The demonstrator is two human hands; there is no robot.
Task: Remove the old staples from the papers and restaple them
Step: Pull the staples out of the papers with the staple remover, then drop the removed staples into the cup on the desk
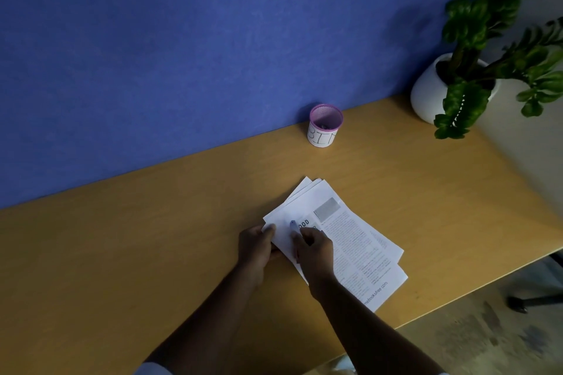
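Note:
A stack of printed papers point(350, 234) lies slightly fanned on the wooden desk point(152, 253), its top left corner near my hands. My left hand point(256, 248) pinches the left edge of the stack between thumb and fingers. Over the corner of the top sheet, my right hand point(313, 248) is closed around a small bluish tool point(293, 225) whose tip pokes out above my fingers and rests on the paper. I cannot tell whether the tool is a staple remover or a stapler. No staple is visible.
A pink mesh cup point(325, 125) with a white label reading "BIN" stands at the back against the blue partition. A potted green plant in a white pot point(432, 91) sits at the back right. The desk's edge runs diagonally at right, with floor below.

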